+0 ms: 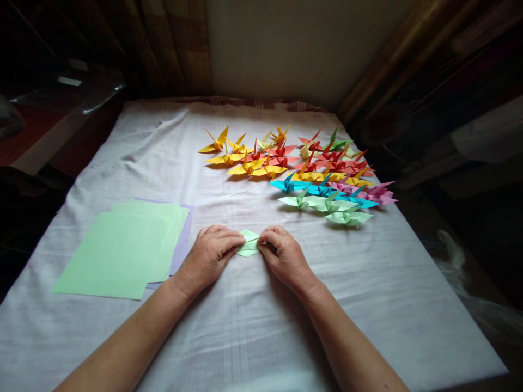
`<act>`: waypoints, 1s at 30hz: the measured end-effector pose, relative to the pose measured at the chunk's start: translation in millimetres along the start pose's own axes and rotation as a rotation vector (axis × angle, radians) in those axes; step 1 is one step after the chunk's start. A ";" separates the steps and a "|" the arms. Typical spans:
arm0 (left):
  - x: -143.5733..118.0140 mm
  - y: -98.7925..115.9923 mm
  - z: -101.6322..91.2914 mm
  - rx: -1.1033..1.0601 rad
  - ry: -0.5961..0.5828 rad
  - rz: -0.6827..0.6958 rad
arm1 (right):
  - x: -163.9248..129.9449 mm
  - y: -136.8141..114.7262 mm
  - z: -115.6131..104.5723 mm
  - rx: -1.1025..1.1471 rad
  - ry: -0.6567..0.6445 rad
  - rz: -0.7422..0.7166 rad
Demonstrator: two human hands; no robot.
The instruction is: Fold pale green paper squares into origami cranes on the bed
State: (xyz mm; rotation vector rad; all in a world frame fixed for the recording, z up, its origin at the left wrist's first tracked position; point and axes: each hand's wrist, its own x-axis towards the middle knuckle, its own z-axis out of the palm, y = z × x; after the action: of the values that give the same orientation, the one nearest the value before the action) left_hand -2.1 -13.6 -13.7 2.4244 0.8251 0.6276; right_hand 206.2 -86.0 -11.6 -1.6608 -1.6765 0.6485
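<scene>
A small folded piece of light green paper (249,243) lies on the white cloth (253,326) between my two hands. My left hand (210,256) presses its left side with curled fingers. My right hand (284,256) pinches its right side with thumb and fingertips. Much of the piece is hidden under my fingers. Just beyond it, to the right, lie rows of finished paper cranes (310,174) in yellow, red, orange, blue, pink and green.
A stack of flat light green sheets (118,250) over a lilac sheet (183,239) lies left of my left hand. The cloth-covered table ends at dark furniture on the left (49,125) and dark clutter on the right (457,163). A pale wall stands behind.
</scene>
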 end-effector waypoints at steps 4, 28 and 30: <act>-0.3 -1.6 -1.5 -0.003 -0.002 0.016 | -0.5 7.1 -3.0 0.035 -0.015 -0.055; 7.4 31.8 -12.1 0.537 -0.143 0.202 | -15.9 2.8 6.1 -0.404 0.248 -0.113; 11.3 32.9 -9.6 0.581 -0.135 0.192 | -15.6 5.8 7.3 -0.385 0.263 -0.119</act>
State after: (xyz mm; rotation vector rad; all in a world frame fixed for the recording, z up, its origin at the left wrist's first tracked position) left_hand 14.6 -26.0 15.8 3.0585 0.8059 0.3082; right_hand 203.8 -100.3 -22.6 -1.7965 -1.7620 0.0426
